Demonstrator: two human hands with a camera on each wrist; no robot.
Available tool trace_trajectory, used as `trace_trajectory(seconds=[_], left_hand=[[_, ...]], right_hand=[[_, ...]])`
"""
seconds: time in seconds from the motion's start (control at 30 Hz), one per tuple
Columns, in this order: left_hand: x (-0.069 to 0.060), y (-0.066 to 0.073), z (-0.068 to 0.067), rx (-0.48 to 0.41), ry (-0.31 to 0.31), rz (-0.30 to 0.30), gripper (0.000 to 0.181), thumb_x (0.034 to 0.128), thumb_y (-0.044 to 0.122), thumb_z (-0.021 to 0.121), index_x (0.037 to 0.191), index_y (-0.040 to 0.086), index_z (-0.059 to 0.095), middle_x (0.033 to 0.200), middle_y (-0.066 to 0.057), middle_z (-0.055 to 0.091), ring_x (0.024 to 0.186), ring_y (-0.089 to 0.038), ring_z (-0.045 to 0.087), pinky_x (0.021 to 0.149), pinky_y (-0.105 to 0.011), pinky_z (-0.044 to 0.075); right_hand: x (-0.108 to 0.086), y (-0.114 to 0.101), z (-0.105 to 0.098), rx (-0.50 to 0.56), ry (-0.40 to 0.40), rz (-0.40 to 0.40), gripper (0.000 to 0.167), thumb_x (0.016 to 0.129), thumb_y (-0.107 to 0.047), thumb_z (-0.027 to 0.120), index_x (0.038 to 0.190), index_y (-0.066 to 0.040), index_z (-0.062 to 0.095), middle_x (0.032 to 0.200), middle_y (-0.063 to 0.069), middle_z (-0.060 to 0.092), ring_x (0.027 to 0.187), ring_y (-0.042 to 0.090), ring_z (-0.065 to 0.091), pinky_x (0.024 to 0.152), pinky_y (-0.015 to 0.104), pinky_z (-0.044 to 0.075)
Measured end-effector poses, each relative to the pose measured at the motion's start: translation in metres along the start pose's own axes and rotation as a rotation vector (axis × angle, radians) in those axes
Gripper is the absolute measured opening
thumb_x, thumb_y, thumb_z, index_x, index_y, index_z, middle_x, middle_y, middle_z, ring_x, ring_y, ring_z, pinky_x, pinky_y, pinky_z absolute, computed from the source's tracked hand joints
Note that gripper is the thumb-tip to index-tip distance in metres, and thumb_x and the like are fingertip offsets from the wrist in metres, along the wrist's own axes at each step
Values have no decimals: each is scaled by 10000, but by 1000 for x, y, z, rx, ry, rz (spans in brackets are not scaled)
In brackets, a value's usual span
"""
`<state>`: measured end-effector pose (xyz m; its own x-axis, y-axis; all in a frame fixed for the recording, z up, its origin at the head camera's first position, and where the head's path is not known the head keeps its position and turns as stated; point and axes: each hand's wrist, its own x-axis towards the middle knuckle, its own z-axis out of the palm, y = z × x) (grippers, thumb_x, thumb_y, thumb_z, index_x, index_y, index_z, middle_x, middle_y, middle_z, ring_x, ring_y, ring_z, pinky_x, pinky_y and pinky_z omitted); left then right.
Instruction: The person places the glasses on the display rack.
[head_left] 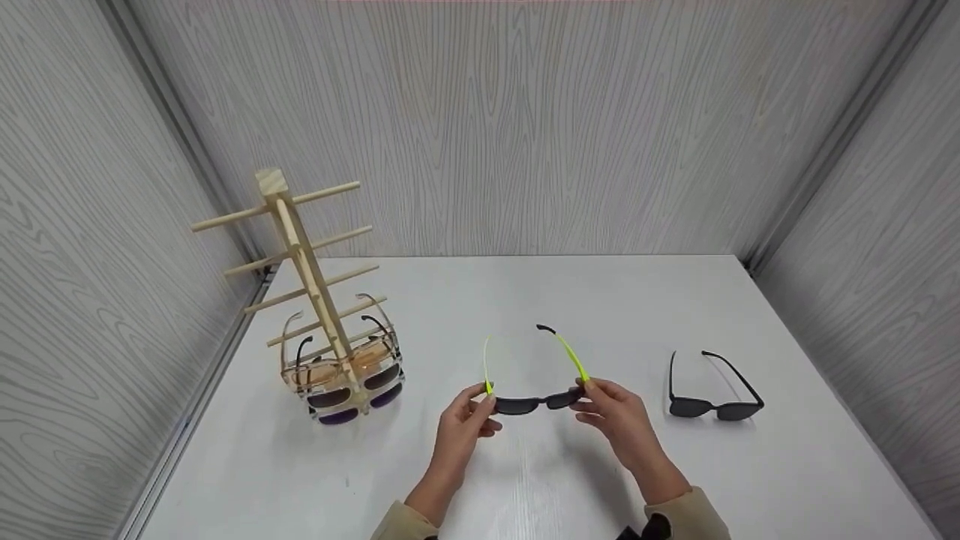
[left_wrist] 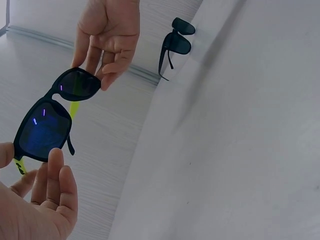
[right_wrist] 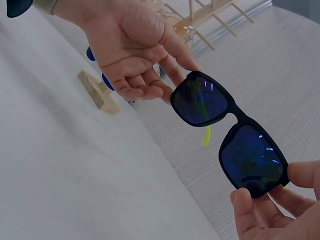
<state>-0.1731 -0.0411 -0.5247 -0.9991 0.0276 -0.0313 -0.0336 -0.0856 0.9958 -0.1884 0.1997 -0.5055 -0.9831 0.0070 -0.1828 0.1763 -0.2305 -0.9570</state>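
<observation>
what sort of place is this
Likely a booth or partitioned workstation, though the wider surroundings are out of view: a white tabletop has wood-grain panels on three sides, and a wooden eyewear rack stands on it.

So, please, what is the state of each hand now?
Left hand: holding one end of the black-and-yellow, dark-lensed sunglasses.
Right hand: holding the same sunglasses' other end.

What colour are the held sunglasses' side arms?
The side arms are bright yellow-green, one black-tipped; clearest in the head view.
</observation>
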Motion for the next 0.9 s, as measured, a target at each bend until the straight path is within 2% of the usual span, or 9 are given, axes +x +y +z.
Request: trace_trajectory(seconds=[0.17, 0.27, 0.5, 0.6, 0.7, 0.9], left_hand=[[-5, 5, -5, 13, 10, 21, 409, 914, 293, 602, 1241, 55, 543, 853, -54, 611, 748, -251, 643, 720, -330, 514], [-8, 12, -8, 19, 10, 19, 384, 923, 256, 594, 1243, 51, 539, 846, -44, 604, 767, -280, 643, 736, -352, 513], [-26, 49, -10, 49, 10, 28, 320, 939, 162, 562, 1220, 11, 539, 821, -39, 578, 800, -350, 631, 759, -392, 507], [-29, 58, -11, 50, 5, 37, 316, 941, 154, 559, 1218, 4, 537, 823, -42, 573, 816, -379, 623, 768, -396, 504], [-27, 57, -15, 41, -1, 51, 326, 943, 164, 558, 1226, 5, 531, 832, -52, 572, 819, -384, 619, 771, -403, 502], [-20, 43, -23, 29, 8, 45, 386, 931, 248, 583, 1255, 48, 525, 852, -53, 576, 795, -293, 634, 754, -353, 505]], right_hand=[[-2, -3, 3, -6, -48, -15, 374, 879, -220, 654, 1132, 48, 591, 1057, 179, 616, 954, 299, 619, 793, 368, 509], [-3, -6, 6, -18, -62, -22, 366, 882, -221, 651, 1128, 44, 594, 1060, 179, 620, 961, 300, 618, 804, 374, 505], [-4, -14, 14, -35, -95, -59, 338, 891, -200, 640, 1118, 47, 600, 1037, 182, 628, 954, 304, 623, 813, 388, 505], [-5, -17, 17, -32, -108, -71, 329, 895, -189, 634, 1119, 49, 597, 1035, 184, 628, 955, 306, 624, 815, 391, 505], [-6, -19, 20, -28, -114, -80, 334, 892, -188, 638, 1120, 52, 594, 1038, 186, 628, 957, 307, 624, 817, 393, 505], [-7, -22, 25, -27, -130, -80, 326, 893, -189, 638, 1120, 44, 607, 1034, 179, 631, 954, 305, 628, 817, 398, 505]])
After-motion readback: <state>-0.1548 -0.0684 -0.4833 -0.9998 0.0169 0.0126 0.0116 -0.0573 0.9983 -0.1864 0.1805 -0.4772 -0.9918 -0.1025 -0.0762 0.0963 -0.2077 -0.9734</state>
